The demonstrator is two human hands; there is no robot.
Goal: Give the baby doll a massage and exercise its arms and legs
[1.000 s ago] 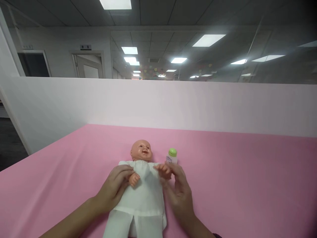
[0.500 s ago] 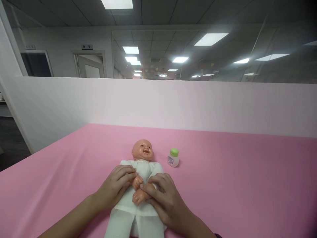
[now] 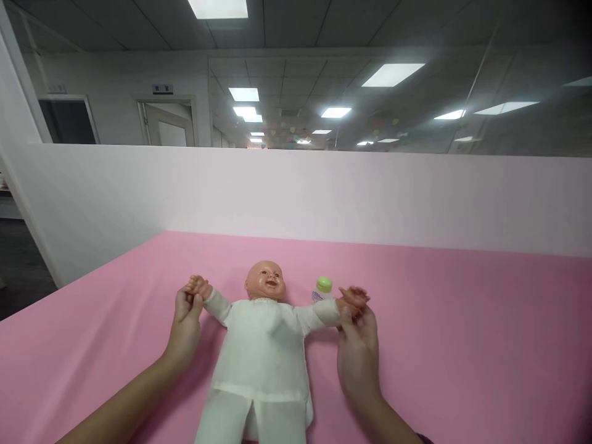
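A baby doll (image 3: 263,345) in white clothes lies on its back on the pink surface (image 3: 462,345), head away from me. Both of its arms are stretched out sideways. My left hand (image 3: 185,320) is closed around the doll's small hand on the left side. On the right, my right hand (image 3: 357,345) pinches the doll's other hand. A small clear bottle with a green cap (image 3: 322,288) stands just behind the doll's outstretched right-side arm, partly hidden by it.
A white partition wall (image 3: 324,197) runs along the far edge of the pink surface. The surface's left edge drops off towards a dark floor (image 3: 23,271). Behind the partition lies an office with ceiling lights and doors.
Both hands left the doll's chest, where they held its hands together, and pulled its arms outwards to the sides. The bottle is now partly covered by the doll's arm.
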